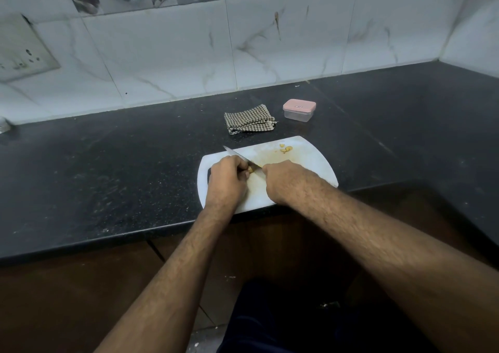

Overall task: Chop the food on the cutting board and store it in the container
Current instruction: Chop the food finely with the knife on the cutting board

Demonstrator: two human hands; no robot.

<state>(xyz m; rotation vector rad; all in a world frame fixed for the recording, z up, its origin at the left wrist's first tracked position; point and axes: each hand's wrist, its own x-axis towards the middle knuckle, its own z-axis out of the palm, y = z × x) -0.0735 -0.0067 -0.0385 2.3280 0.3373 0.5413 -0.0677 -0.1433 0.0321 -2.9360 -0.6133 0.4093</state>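
While the left hand (225, 181) curls its fingers around a small yellowish piece of food (250, 169) near the middle of the white cutting board (305, 160), the right hand (280, 182) is closed around the handle of a knife (237, 156), the handle itself hidden inside the fist. The blade runs from the right hand up and to the left, its tip reaching just past the board's far left edge, and it lies across the food right beside the left fingertips. A few already cut pieces (285, 148) sit together near the board's far edge, well apart from both hands, with a yellowish smear on the board between them and the knife.

The board lies at the front edge of the dark counter (108, 169), its near side overhanging that edge slightly. Beyond the board's far edge, toward the wall, a folded checked cloth (248, 120) rests on the counter, and just to its right stands a small clear container (299, 110) with a pink lid on. Container and cloth are near each other but not touching, and both are apart from the board. A switch plate (21, 48) is fixed to the tiled wall at the far left.
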